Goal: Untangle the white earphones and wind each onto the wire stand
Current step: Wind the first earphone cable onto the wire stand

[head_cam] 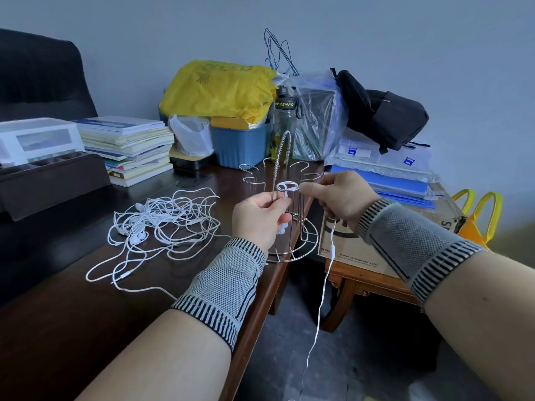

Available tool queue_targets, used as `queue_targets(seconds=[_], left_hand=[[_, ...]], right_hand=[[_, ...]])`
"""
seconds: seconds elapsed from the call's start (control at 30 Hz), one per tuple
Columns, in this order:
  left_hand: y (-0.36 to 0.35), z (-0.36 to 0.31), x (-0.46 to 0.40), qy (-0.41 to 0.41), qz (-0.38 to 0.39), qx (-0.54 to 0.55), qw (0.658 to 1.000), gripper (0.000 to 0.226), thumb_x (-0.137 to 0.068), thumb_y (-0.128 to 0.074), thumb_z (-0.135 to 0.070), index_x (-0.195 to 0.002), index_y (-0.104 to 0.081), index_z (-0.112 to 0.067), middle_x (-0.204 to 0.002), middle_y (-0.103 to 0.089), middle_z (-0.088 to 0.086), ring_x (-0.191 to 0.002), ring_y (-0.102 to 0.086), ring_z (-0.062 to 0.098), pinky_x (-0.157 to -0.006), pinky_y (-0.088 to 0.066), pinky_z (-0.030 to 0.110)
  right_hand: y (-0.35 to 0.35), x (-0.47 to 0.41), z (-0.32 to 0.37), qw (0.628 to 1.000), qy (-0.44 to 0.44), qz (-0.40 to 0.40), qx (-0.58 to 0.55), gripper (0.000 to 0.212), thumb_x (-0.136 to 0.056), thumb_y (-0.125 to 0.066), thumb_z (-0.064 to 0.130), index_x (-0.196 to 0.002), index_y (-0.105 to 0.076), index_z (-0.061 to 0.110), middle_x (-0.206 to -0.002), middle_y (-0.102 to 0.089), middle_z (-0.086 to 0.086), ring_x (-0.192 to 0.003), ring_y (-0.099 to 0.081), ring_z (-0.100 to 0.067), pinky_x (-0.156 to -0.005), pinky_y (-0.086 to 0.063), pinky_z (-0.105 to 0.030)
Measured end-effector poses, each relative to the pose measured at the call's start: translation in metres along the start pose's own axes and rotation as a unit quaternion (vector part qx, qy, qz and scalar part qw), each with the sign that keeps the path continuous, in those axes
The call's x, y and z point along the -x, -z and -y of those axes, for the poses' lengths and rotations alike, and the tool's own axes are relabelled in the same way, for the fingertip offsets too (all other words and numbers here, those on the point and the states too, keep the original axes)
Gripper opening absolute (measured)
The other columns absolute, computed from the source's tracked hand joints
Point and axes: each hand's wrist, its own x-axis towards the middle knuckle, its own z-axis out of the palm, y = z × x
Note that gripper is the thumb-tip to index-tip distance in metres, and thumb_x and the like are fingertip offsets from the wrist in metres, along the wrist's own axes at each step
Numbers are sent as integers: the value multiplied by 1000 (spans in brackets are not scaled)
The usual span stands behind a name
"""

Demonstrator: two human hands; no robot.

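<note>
A metal wire stand (307, 240) sits at the right edge of the dark desk (72, 308). White earphone cable (287, 186) is looped round one of its upper prongs. My left hand (257, 218) pinches that prong and the cable just below the loop, with earbuds showing under its fingers. My right hand (335, 195) pinches the same cable to the right of the loop. The loose end of this cable (324, 290) hangs from my right hand down towards the floor. A tangled pile of white earphones (162, 224) lies on the desk to the left of the stand.
Stacked books (130, 146), a blue bin (240, 146), a yellow bag (217, 88) and a water bottle (285, 123) crowd the back of the desk. A black organiser (49, 180) stands at the left. A cardboard box (362, 250) rests on a low wooden table (364, 285) at the right.
</note>
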Motion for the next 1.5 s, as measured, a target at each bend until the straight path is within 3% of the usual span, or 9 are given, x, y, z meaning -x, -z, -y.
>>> queue_targets(seconds=[0.13,0.27,0.43,0.57,0.7,0.97,1.13,1.3,1.5], left_hand=[[0,-2,1,11,6,26,1000,12,-86,-71,-5,-80,-71,-15,-61,-66,-8,-55,-64,5,-43,-44,15],[1,-1,0,17,15,30,999,10,-87,-70,-4,-81,-70,-12,-63,-67,-5,-59,-66,8,-45,-45,19],[1,-2,2,26,18,47,998,10,-88,-69,-3,-80,-68,-10,-65,-66,0,-59,-67,7,-43,-41,18],[0,-8,6,11,17,8,1000,19,-89,-66,-3,-70,-65,-8,-46,-58,-6,-41,-55,2,-38,-35,14],[1,-7,5,-6,11,-37,999,43,-86,-54,9,-51,-57,-16,-33,-43,-9,-31,-37,4,-34,-28,14],[3,-2,2,22,28,27,999,54,-85,-52,16,-42,-61,-15,-42,-50,-6,-43,-41,10,-45,-32,20],[4,0,1,-4,22,3,1000,43,-86,-56,10,-59,-72,-20,-61,-63,7,-62,-54,23,-58,-46,29],[3,5,2,-22,23,-27,999,20,-89,-66,-8,-76,-77,-19,-68,-71,1,-60,-61,18,-60,-50,32],[3,-4,5,12,20,24,999,16,-88,-63,-12,-74,-72,-16,-75,-75,1,-77,-75,24,-65,-49,32]], right_hand=[[3,0,18,968,-96,62,-222,21,-88,-65,15,-69,-56,10,-53,-46,1,-45,-39,-10,-47,-37,-22],[-1,2,43,969,-115,91,-197,12,-87,-59,5,-76,-61,3,-61,-56,-6,-46,-45,-12,-48,-41,-23],[-14,4,60,996,-10,39,83,15,-93,-55,8,-89,-65,-3,-82,-68,-13,-63,-62,-22,-68,-59,-35],[-31,13,65,921,129,-30,366,18,-92,-48,16,-86,-62,7,-74,-59,-5,-67,-57,-22,-61,-48,-32],[-40,26,57,871,222,-81,431,6,-90,-53,15,-86,-56,13,-80,-42,-3,-82,-56,-31,-66,-39,-33],[-52,38,36,904,233,-122,335,14,-90,-49,15,-82,-59,15,-84,-53,-3,-83,-61,-29,-67,-41,-29],[-68,40,-3,917,267,-212,205,18,-90,-58,20,-89,-75,13,-85,-69,-5,-75,-66,-26,-68,-52,-31],[-59,31,-22,981,92,-169,-23,19,-87,-68,32,-72,-72,21,-66,-69,7,-56,-58,-3,-59,-48,-23],[-48,26,-37,985,79,-148,-48,19,-87,-67,25,-69,-68,21,-54,-57,10,-42,-47,1,-49,-37,-17]])
